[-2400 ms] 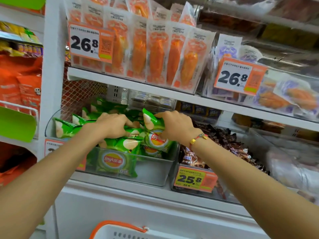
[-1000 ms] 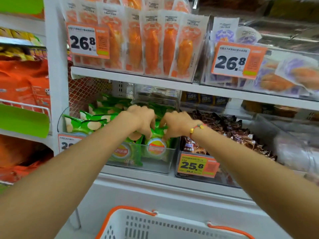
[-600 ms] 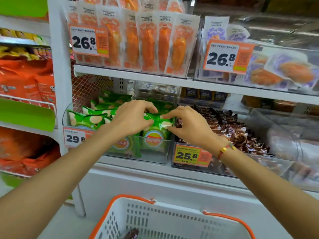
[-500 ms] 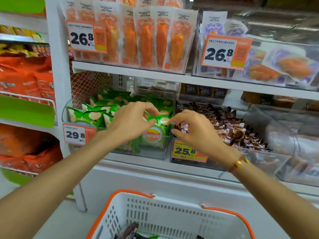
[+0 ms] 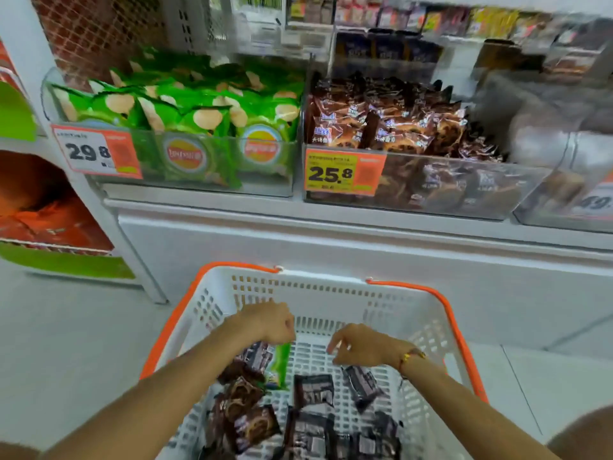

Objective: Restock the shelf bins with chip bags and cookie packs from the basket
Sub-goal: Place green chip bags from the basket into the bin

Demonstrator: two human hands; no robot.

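Both hands inside white slotted plastic basket with orange rim (image 5: pixel 331 295). Left hand (image 5: pixel 270 322) fingers curled over green chip bag (image 5: pixel 280 363), grasp unclear. Right hand (image 5: pixel 360 348) at 3 o'clock, fingers loosely curled, holding nothing.

Bare forearms, no sleeves reaching into view. Left grip (image 5: pixel 270 322) without rings or any band at the wrist. Right grip (image 5: pixel 360 348) ringless as far as can be told, with a thin bracelet (image 5: pixel 411 355) at the wrist: red cord, small gold-coloured bead or charm on top. No gloves, no watch. Finer detail of the bracelet blurred.
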